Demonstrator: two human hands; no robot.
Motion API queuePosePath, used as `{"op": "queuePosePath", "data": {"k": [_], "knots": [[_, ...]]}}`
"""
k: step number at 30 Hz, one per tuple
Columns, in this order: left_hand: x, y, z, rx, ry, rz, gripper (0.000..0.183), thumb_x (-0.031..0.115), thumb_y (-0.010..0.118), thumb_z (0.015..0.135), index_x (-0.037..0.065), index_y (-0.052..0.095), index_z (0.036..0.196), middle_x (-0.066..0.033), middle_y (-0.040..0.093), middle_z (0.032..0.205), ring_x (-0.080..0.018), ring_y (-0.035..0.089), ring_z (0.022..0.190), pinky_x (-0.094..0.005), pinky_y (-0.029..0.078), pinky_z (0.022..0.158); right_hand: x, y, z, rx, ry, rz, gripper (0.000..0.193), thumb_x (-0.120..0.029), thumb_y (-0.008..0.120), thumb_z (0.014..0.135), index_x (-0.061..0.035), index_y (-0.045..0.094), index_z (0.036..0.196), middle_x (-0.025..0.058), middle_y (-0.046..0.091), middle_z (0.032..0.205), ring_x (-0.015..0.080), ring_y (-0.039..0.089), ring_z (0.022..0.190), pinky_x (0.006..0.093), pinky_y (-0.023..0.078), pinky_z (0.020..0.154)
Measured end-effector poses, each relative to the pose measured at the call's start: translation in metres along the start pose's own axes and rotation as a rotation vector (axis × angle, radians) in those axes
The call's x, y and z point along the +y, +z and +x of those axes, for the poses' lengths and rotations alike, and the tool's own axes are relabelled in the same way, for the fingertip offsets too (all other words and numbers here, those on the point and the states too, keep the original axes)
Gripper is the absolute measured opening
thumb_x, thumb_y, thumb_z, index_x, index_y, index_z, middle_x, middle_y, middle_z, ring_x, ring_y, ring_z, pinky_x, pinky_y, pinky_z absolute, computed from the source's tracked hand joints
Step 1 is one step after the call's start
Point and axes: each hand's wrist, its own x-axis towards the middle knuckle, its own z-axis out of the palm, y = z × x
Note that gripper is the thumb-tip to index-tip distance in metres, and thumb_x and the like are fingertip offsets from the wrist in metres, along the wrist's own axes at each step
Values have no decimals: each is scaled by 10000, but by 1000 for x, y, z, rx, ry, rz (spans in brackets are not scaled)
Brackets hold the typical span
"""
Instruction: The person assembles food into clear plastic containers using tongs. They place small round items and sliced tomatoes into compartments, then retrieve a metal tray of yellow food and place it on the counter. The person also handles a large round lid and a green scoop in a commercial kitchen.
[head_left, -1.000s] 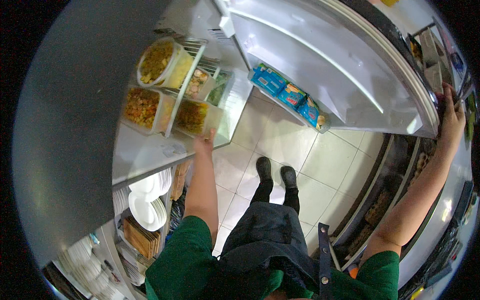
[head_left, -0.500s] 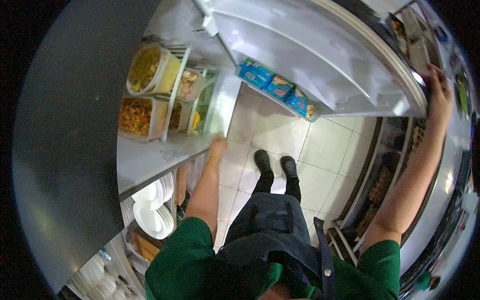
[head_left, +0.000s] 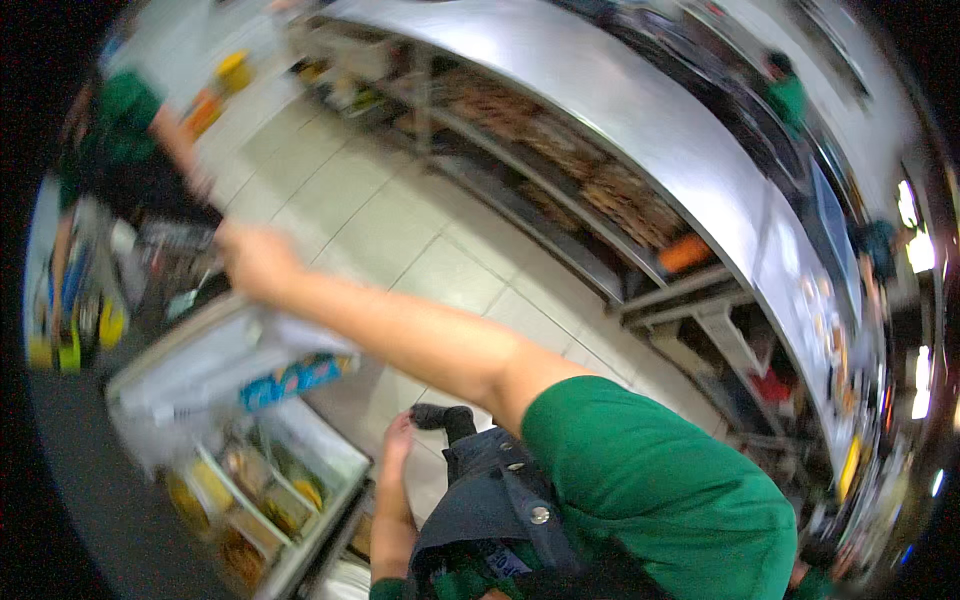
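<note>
Stretches the right arm across the body to the left, green sleeve in the foreground, with the right hand at the far edge of the fridge door. Looks bent at the fingers there, but blurs; cannot tell them as spread, pressed together or pinching the edge. Has the fridge door at the lower left, standing open beside the fridge, with blue packets along its inner side. Shows food tubs inside the fridge, blurred too. Hangs the left hand low near the fridge opening, just beside a dark shoe in this view; cannot tell the set of its fingers, too small and blurred. Wears a dark apron with metal studs. Takes in, across the tiled floor, a long steel counter with brown goods on a shelf below. Includes, at the upper left, a co-worker in a green top, one arm reaching down near the right hand.
</note>
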Motion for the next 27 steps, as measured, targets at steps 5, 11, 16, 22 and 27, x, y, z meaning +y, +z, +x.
{"op": "queuePosePath", "data": {"k": [5,11,16,22,27], "knots": [[-28,-134,-63,526,-67,-216,334,13,534,808,65,558,1137,-55,565,790,-132,488,558,-281,385,457,-2,-62,-125,-106,-234,167,190,-248,584,896,-84,565,989,157,624,930,376,583,926,475,465,762],[-30,-12,-77,141,-245,-181,221,102,499,838,66,600,1031,-33,549,672,-166,514,593,-327,403,499,84,-278,-382,-121,551,55,273,-290,544,960,-83,560,1138,112,639,924,241,632,813,388,513,707],[29,187,-50,-352,471,1295,278,176,532,853,57,632,1083,-48,609,738,-204,607,707,-369,468,588,55,-443,-599,745,961,408,315,-310,564,957,-38,546,1115,73,612,718,118,578,519,266,468,423],[196,340,-40,-457,309,709,352,130,526,856,70,581,1198,-41,616,815,-125,606,720,-257,463,585,15,-503,-687,1154,944,389,284,-301,584,945,-53,573,1083,15,564,592,70,505,439,226,364,376],[219,449,-36,-517,288,707,370,103,531,845,52,558,1211,-46,595,814,-135,593,689,-263,452,565,44,-545,-757,1146,900,304,316,-241,632,911,-65,566,1165,2,552,628,79,515,474,250,386,411]]}}
